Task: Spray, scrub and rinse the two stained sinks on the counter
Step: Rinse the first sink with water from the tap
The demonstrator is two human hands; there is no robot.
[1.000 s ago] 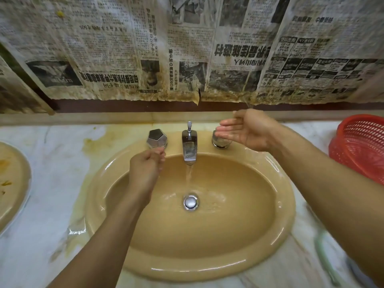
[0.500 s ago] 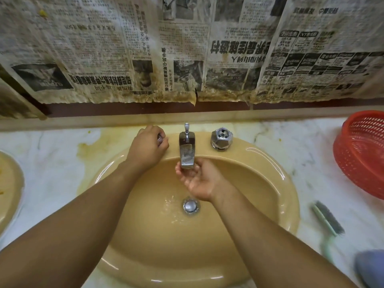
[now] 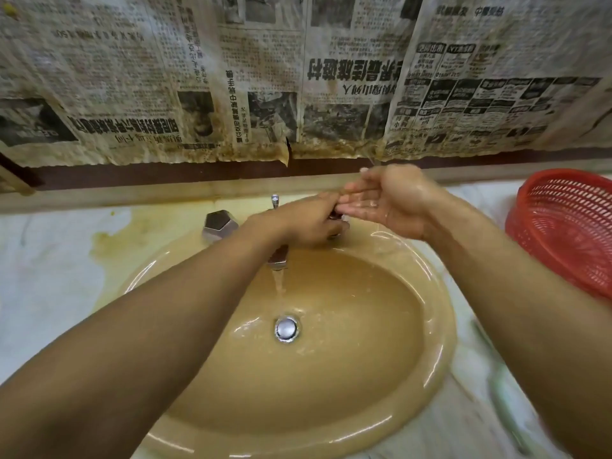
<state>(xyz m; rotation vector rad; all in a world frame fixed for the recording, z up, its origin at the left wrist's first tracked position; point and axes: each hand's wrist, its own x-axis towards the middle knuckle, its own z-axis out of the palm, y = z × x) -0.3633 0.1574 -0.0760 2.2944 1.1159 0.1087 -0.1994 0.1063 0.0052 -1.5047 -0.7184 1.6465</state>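
Rinsing step, by look of it. Stained counter [image 3: 49, 276] at left; left knob [image 3: 220, 225] going untouched. Left hand [image 3: 308, 223] crossing over spout [image 3: 278, 258], fingers curling round right knob [image 3: 335, 216]. Water [image 3: 280, 286] running into sink [image 3: 445, 326], mid-counter. Right hand [image 3: 394, 200] hovering spread, palm up, wet, holding nothing. Next likely needing flow adjusted, rim splashed. Red basket [image 3: 569, 226] crowding right edge; wall [image 3: 198, 173] close behind; arms moving freest over sink.

1. Left hand [image 3: 311, 220] is crossing from the left knob [image 3: 219, 225] over the spout [image 3: 278, 256] to grip the right knob [image 3: 334, 215].
2. Right hand [image 3: 387, 200] is lifting from under the spout, open and wet.
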